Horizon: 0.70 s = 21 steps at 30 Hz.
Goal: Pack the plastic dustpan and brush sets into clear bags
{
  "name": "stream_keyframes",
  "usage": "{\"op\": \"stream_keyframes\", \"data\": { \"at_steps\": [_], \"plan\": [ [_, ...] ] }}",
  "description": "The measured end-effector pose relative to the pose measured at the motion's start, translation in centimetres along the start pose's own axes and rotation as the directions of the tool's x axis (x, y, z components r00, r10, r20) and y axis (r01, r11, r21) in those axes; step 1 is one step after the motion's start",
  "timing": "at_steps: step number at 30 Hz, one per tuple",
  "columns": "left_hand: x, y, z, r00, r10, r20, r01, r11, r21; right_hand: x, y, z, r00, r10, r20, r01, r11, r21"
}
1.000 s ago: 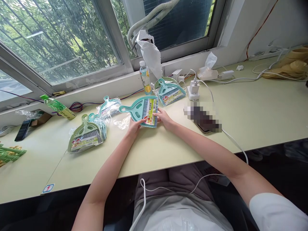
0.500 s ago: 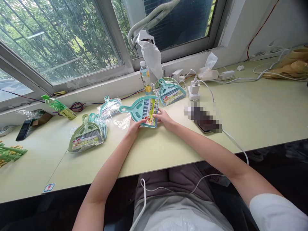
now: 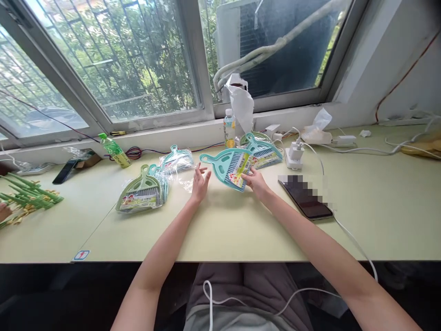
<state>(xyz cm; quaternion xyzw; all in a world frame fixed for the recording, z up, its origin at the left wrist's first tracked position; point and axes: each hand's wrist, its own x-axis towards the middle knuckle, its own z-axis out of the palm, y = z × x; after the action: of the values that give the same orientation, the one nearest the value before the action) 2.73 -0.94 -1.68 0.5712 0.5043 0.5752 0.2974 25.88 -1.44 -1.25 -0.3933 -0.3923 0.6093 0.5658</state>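
My right hand (image 3: 257, 183) grips the wide edge of a teal dustpan and brush set (image 3: 223, 166), thumb over its printed label. The set is tilted above the table, handle pointing left. My left hand (image 3: 200, 183) is apart from it, just below the handle, fingers spread with nothing in them. Left of that hand lies crumpled clear plastic wrap (image 3: 187, 185). Farther left rest a wrapped green dustpan set (image 3: 139, 195), with teal ones partly hidden behind it, and another teal set in plastic (image 3: 177, 158). Behind my right hand lie more wrapped teal and green sets (image 3: 264, 154).
A phone (image 3: 306, 197) with a white cable lies to the right, near a charger block (image 3: 294, 155). A drink bottle (image 3: 229, 128) stands by the window; a green bottle (image 3: 116, 151) leans on its side. At far left, another person's hand (image 3: 4, 211) is by green stems (image 3: 31, 195).
My left hand has let go of the dustpan set and opened to its left. My right hand still holds the set, now more tilted. The view has shifted, showing more window.
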Motion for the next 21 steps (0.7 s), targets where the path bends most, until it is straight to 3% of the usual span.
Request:
{"op": "stream_keyframes", "data": {
  "at_steps": [1, 3, 7, 9, 12, 17, 21],
  "plan": [
    [0.2, -0.4, -0.4, 0.999, 0.044, -0.030, -0.041, 0.993, 0.113, 0.1, -0.1, -0.2, 1.000, -0.010, -0.014, 0.010, 1.000, -0.005],
    [0.6, -1.2, -1.3, 0.997, 0.066, 0.033, -0.072, 0.959, 0.273, 0.3, -0.4, -0.7, 0.999, -0.024, -0.044, 0.023, 1.000, -0.021],
    [1.3, -1.9, -2.9, 0.975, 0.057, 0.215, -0.108, 0.966, 0.237, 0.5, -0.3, -1.4, 0.995, -0.054, -0.078, 0.049, 0.997, -0.066],
    [1.7, -1.8, -3.6, 0.970, 0.128, 0.206, -0.174, 0.960, 0.221, 0.5, -0.2, -1.5, 0.995, -0.049, -0.084, 0.042, 0.996, -0.082],
    [2.3, -1.6, -4.3, 0.965, 0.211, 0.156, -0.257, 0.883, 0.394, 0.5, 0.1, -1.3, 0.994, -0.013, -0.106, 0.002, 0.995, -0.103],
    [2.1, -1.9, -3.8, 0.981, 0.186, 0.044, -0.181, 0.824, 0.537, 0.2, 0.4, -0.8, 0.992, 0.028, -0.123, -0.044, 0.991, -0.128],
    [1.7, -2.2, -2.9, 0.980, 0.158, 0.122, -0.199, 0.802, 0.563, 0.1, 0.2, -0.8, 0.993, 0.022, -0.115, -0.037, 0.991, -0.129]
  ]
}}
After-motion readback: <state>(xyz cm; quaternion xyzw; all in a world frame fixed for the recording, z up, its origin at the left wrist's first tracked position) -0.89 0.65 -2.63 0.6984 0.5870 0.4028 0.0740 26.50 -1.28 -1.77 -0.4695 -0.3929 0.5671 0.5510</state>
